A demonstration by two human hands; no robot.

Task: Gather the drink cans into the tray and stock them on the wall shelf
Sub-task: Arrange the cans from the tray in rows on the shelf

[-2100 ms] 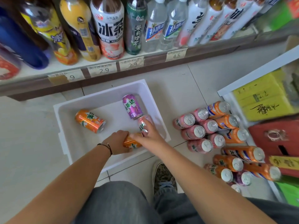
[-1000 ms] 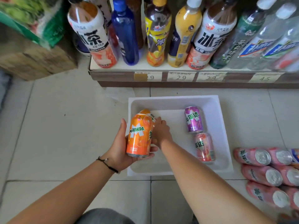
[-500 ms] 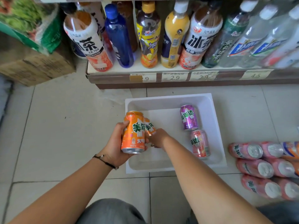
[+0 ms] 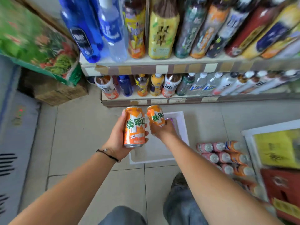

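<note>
Left hand (image 4: 119, 140) gripped upright orange can (image 4: 134, 127); right hand (image 4: 164, 131) gripped second orange can (image 4: 156, 116), both raised above white tray (image 4: 184, 127). Stocking judged begun. Most cans (image 4: 224, 155) lay on floor, ungathered, right of tray. Bottle shelf (image 4: 162, 69) ahead.

Right hand (image 4: 164, 131) & arm hide most of tray (image 4: 182, 127); upper-shelf bottles (image 4: 164, 30) motion-blurred, tops cut off.
</note>
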